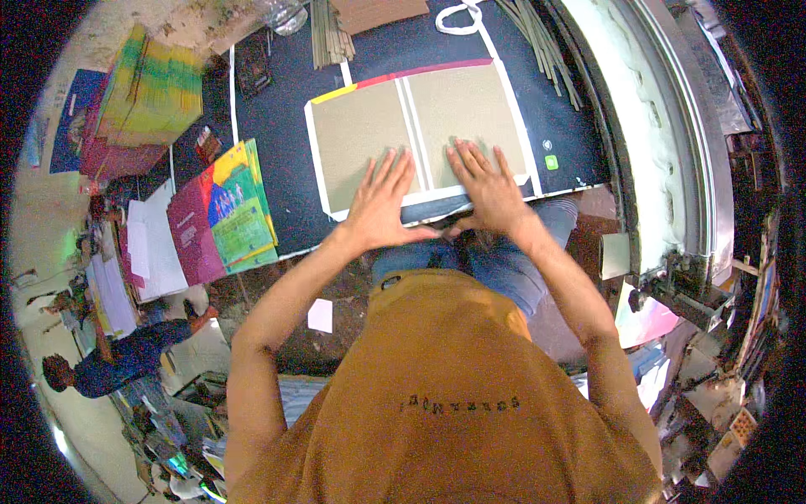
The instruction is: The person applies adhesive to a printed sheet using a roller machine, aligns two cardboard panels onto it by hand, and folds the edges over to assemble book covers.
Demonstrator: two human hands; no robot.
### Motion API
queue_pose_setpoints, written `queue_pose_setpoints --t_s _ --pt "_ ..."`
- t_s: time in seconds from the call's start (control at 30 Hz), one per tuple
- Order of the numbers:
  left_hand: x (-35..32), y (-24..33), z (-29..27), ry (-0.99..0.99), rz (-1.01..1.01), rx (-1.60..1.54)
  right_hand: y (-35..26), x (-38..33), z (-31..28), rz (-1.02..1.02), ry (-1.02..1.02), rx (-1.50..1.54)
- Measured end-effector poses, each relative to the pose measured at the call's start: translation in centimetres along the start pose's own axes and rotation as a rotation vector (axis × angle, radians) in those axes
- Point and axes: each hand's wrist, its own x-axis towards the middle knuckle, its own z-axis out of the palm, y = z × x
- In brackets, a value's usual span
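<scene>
A book cover lies open on the dark table, inside face up. Its two grey-brown boards, the left board (357, 139) and the right board (462, 105), sit side by side with a pale strip (414, 126) running between them. Along the far side shows a narrow yellow, red and maroon edge (386, 81); white margins border the other sides. My left hand (384, 202) rests on the near part of the left board, fingers spread. On the right board's near part, my right hand (489, 191) lies flat with fingers stretched. Both thumbs point inward near the table's front edge. Neither hand holds anything.
Printed covers (222, 210) lie at the table's left, with a tall stack of printed sheets (147, 101) behind. Thin board strips (330, 38) and a white ring (458, 18) are at the back. A long metal machine (663, 126) flanks the right. Another person (126, 357) is at far left.
</scene>
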Motion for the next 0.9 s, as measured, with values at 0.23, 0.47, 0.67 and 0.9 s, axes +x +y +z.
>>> queue_pose_setpoints --t_s 0.23,0.47,0.67,0.9 --pt "-5.3 2.6 4.2 0.074 0.027 0.066 -2.7 -7.4 3.2 0.025 0.062 0.090" --pt "0.4 -3.1 3.4 0.198 0.053 0.175 0.8 -0.1 3.1 0.047 0.218 0.003" --pt "-7.0 -13.7 -1.1 0.205 0.128 0.370 5.4 -4.2 2.5 0.140 0.251 0.119" --pt "5.9 0.7 1.7 0.220 0.159 0.086 4.9 -4.0 1.1 0.180 0.214 0.152"
